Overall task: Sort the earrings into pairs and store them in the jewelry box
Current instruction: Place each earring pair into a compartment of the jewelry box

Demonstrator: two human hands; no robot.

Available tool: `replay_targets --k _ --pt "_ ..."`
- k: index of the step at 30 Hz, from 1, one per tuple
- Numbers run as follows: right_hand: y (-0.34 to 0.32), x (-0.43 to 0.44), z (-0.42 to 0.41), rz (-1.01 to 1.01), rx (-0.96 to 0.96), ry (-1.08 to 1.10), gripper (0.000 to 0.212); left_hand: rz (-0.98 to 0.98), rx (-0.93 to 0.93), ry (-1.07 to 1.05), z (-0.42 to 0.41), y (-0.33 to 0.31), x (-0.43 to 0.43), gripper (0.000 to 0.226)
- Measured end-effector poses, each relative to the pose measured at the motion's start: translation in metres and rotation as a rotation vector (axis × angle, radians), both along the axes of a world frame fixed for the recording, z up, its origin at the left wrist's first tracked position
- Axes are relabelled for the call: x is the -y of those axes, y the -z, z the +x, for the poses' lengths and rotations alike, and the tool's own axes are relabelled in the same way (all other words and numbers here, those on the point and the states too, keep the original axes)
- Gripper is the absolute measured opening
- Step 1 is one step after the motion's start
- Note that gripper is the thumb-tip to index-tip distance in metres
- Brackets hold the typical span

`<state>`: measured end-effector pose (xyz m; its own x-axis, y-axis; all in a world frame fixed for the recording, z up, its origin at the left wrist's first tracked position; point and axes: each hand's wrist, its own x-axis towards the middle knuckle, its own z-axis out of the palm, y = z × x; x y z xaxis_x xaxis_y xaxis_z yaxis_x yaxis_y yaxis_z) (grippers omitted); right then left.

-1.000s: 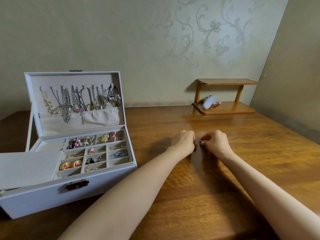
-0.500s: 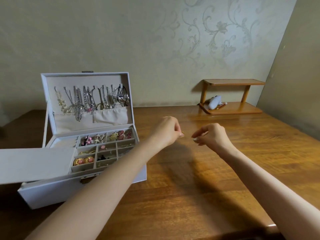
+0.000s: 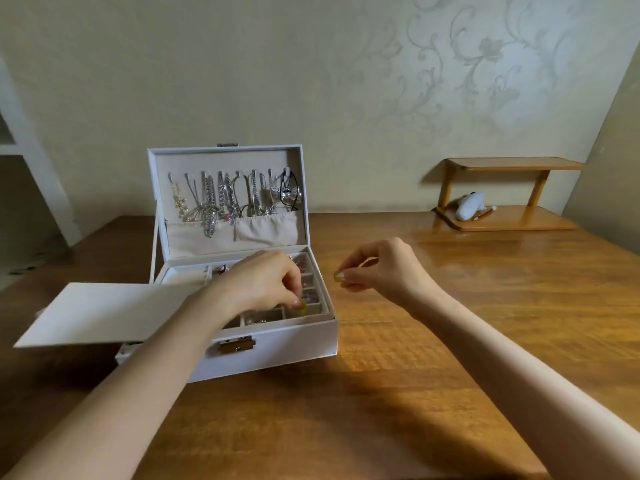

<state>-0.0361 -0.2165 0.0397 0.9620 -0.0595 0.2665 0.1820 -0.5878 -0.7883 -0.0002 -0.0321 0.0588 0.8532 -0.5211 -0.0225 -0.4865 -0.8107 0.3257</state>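
A white jewelry box stands open on the wooden table, its lid upright with necklaces hanging inside. Its tray is split into small compartments holding earrings. My left hand reaches over the tray's right side, its fingertips pinching a small yellow earring above a front-right compartment. My right hand hovers just right of the box, above the table, and pinches a second small yellow earring between thumb and forefinger.
A flat white panel juts out from the box's left side. A small wooden shelf stands at the table's back right against the wall, holding a white object and a pen. A wall borders the table on the right.
Both hands rose from the table middle, each pinching an earring. My left hand swung left over the box's tray; my right hand followed toward the box. The view shifted left.
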Motion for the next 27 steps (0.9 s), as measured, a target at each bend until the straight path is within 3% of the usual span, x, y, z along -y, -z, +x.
replay_targets --k 7,13,27 --pt "-0.003 -0.021 0.005 -0.255 0.014 -0.091 0.009 0.140 -0.033 -0.005 0.005 0.009 0.005 0.014" --pt "0.001 -0.028 0.008 -0.361 -0.018 -0.147 0.008 0.261 0.130 -0.041 -0.001 0.009 0.009 0.014" --pt "0.001 -0.039 0.013 -0.582 -0.010 -0.151 0.018 -0.005 0.156 -0.141 0.002 0.006 -0.017 0.016"
